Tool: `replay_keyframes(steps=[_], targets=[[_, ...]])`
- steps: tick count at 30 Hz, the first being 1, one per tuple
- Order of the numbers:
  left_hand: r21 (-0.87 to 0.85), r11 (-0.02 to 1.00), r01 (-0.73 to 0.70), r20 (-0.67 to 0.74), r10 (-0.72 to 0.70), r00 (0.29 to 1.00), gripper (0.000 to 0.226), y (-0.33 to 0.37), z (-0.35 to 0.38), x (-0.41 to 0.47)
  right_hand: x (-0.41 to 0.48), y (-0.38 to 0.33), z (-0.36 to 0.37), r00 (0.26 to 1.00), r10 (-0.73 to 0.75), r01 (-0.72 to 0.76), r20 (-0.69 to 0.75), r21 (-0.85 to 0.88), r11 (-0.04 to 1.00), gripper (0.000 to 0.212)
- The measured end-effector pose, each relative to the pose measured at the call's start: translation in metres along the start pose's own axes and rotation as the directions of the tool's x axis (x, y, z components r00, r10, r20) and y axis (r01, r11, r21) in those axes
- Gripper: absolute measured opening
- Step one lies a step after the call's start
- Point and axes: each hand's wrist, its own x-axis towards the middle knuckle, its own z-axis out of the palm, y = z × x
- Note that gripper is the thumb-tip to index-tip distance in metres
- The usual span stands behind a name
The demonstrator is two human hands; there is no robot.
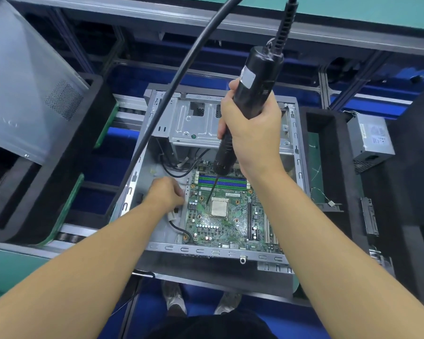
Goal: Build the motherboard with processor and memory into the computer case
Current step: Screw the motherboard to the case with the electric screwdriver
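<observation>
An open grey computer case [162, 248] lies flat in front of me. A green motherboard [220, 228] sits inside it, with a silver processor [219, 207] at its middle and memory sticks [230, 182] in blue slots behind. My right hand [252, 133] grips a black electric screwdriver [255, 79], held upright; its bit tip [209, 200] points down at the board just left of the processor. My left hand [165, 192] rests inside the case at the board's left edge, fingers curled; I cannot tell what they pinch.
A thick black cable [171, 86] runs from the top of the view down over the case's left side. Black foam trays [328, 152] flank the case. A grey power supply [370, 140] stands at the right. A drive cage [196, 121] fills the case's far end.
</observation>
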Motion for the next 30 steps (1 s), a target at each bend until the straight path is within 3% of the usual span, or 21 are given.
replay_keyframes(steps=[5,9,14,23,30], targets=[[-0.417,0.903,0.104,0.019,-0.106,0.994,0.015,0.002,0.003,0.006,0.001,0.004,-0.004,1.0,0.007,-0.008,-0.024,-0.031,1.0,0.015],[-0.506,0.852,0.134,0.011,-0.149,0.989,0.007,0.003,0.008,0.013,0.004,0.007,-0.006,0.999,0.005,-0.006,-0.034,-0.032,0.999,0.015],[-0.526,0.836,0.16,0.03,-0.169,0.985,0.007,0.0,0.013,0.023,0.004,0.01,-0.005,0.999,0.016,-0.016,-0.033,-0.028,0.999,0.015],[-0.415,0.901,0.125,0.017,-0.13,0.991,0.019,-0.002,0.018,0.031,0.009,0.007,0.001,0.999,-0.02,0.018,-0.039,-0.051,0.999,0.015],[-0.25,0.968,-0.032,-0.094,0.009,0.996,0.007,-0.001,0.022,0.026,0.011,0.005,-0.003,0.998,-0.045,0.042,-0.047,-0.073,0.996,0.015]])
